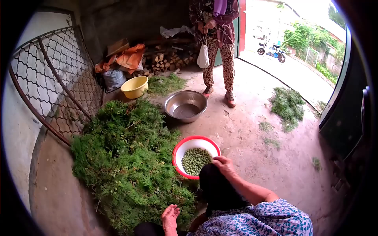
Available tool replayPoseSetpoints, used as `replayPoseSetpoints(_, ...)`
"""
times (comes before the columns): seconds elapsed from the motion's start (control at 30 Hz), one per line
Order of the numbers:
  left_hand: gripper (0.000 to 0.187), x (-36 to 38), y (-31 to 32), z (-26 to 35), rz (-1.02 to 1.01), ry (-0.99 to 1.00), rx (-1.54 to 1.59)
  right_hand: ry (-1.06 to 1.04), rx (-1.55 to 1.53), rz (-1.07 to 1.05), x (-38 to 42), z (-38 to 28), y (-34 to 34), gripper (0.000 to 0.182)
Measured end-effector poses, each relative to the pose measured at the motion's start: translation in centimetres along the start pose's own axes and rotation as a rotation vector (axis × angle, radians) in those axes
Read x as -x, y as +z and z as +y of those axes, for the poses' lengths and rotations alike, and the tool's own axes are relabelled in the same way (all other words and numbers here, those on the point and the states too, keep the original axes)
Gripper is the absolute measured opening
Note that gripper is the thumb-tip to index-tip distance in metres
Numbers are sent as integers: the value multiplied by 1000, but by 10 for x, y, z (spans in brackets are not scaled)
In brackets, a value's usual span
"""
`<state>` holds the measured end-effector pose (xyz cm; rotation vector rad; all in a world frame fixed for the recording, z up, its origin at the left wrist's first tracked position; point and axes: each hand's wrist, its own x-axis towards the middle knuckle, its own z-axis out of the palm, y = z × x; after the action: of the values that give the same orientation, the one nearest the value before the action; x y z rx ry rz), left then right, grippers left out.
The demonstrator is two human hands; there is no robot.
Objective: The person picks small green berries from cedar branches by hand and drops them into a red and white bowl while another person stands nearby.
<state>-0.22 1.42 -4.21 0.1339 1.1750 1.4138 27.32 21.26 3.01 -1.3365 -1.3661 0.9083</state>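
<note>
A white basin with a red rim stands on the floor in front of me, partly filled with small round green seed cones. My right hand is at the basin's right rim, above my dark-clad knee. Its fingertips are pinched together, and whatever is between them is too small to make out. Low in the view, my left hand is beside the pile of green conifer branches, its fingers loosely curved and apart from the thumb. Nothing shows in that palm. Similar green cones hang among the branches.
Beyond the pile are a metal bowl and a yellow basin. Another person stands ahead holding a white bag. A mesh metal gate leans at left; firewood is stacked behind. Loose sprigs lie near the doorway.
</note>
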Motion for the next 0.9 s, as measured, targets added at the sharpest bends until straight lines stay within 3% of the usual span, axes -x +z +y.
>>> replayPoseSetpoints(0.07,28,2,-5,-4,16,-6,-6,-107,150,-59,2,-20,10,15)
replayPoseSetpoints(0.13,28,0,-7,-9,23,-11,-6,-380,493,-292,-5,-29,11,17)
replayPoseSetpoints(0.23,27,-1,-16,-13,43,2,-2,-303,382,-321,-14,-41,12,17)
replayPoseSetpoints(0.43,27,-5,-18,-16,45,-7,39,-490,377,-364,-35,-67,19,17)
replayPoseSetpoints(0.5,27,-7,-19,-19,25,3,18,-691,365,-42,-39,-80,29,24)
replayPoseSetpoints(0.57,27,-8,-18,-20,33,-5,6,-619,297,-7,-38,-90,37,32)
replayPoseSetpoints(0.63,27,-8,-17,-19,44,-11,-7,-738,886,201,-39,-80,47,44)
replayPoseSetpoints(0.67,28,-7,-15,-18,61,-18,-33,-705,1016,20,-41,-39,50,53)
replayPoseSetpoints(0.7,28,-7,-14,-18,75,-26,-61,-703,1016,22,-33,4,39,53)
replayPoseSetpoints(0.77,28,-9,-16,-20,77,-24,-71,-817,1553,-1033,-22,64,18,36)
replayPoseSetpoints(0.8,29,-10,-19,-21,92,-25,-74,-829,1550,-1034,-25,61,27,36)
replayPoseSetpoints(0.9,28,-14,-25,-26,79,-20,-106,-269,1161,-1276,-23,52,47,29)
